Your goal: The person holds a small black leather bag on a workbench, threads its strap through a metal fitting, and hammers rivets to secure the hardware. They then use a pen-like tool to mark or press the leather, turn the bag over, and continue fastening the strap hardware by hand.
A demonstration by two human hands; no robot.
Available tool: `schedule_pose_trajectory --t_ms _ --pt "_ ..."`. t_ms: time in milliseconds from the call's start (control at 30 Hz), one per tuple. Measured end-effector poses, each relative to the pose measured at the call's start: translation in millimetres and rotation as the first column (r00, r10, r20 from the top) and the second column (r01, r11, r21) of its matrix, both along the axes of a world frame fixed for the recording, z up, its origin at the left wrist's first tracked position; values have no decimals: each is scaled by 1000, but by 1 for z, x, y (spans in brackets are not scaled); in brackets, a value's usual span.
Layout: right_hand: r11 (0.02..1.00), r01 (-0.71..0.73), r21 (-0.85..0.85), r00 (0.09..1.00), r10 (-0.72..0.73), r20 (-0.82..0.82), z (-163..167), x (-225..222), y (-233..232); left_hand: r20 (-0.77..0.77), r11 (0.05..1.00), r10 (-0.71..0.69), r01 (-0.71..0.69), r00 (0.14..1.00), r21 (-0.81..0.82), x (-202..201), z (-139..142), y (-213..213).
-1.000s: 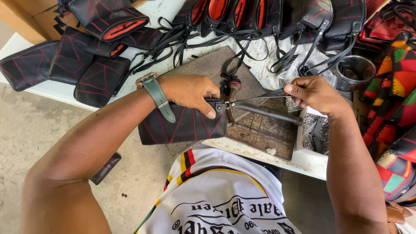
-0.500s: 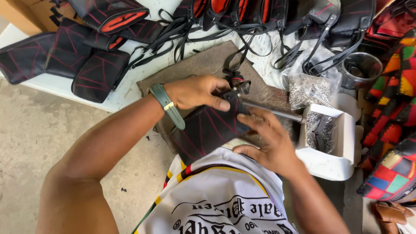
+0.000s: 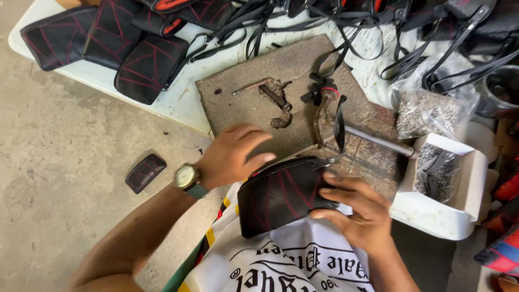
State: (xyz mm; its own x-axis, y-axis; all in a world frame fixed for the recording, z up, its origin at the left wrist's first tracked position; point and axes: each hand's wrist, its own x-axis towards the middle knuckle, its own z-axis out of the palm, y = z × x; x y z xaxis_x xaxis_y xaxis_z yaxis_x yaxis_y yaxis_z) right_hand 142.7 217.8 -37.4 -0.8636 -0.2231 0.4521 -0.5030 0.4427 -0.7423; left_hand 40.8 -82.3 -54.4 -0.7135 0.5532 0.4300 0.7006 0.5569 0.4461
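Pouch (image 3: pixel 281 194), black with red stitching: near edge of the slab (image 3: pixel 243 103), over the lap. Right hand (image 3: pixel 357 213) grips its right end, fingers curled. Left hand (image 3: pixel 232 154) spread, hovering just left. Finished pouches (image 3: pixel 108 40) stacked far left; punch tool (image 3: pixel 324 111) idle, so this piece seems still in progress.

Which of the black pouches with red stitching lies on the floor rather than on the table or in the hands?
The small black pouch with red stitching on the concrete floor, left of the wristwatch; it lies alone, apart from the rest.

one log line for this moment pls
right hand: grips black pouch | left hand: open beside pouch, above brown board
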Motion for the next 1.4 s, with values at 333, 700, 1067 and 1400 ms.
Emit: schedule_pose_trajectory --t_ms 333,700,1067,1400 --pt "948 27 -316 993 11 116 -9 31 -3 -39 991 -121 119 992 -57 -20 -56 -29" --pt "941 -29 -338 989 75 124 -31 30 -15 33 994 -18 22 999 -108 -97 -62 -56" --pt "994 -50 -93 995 58 81 -19 6 -41 -104 956 -99 66 990 -287 -172 -19 14" --pt "980 -185 -74 982 188 33 -44 -22 -70 -54 631 -259 127 964 -765 -221 -9 93"
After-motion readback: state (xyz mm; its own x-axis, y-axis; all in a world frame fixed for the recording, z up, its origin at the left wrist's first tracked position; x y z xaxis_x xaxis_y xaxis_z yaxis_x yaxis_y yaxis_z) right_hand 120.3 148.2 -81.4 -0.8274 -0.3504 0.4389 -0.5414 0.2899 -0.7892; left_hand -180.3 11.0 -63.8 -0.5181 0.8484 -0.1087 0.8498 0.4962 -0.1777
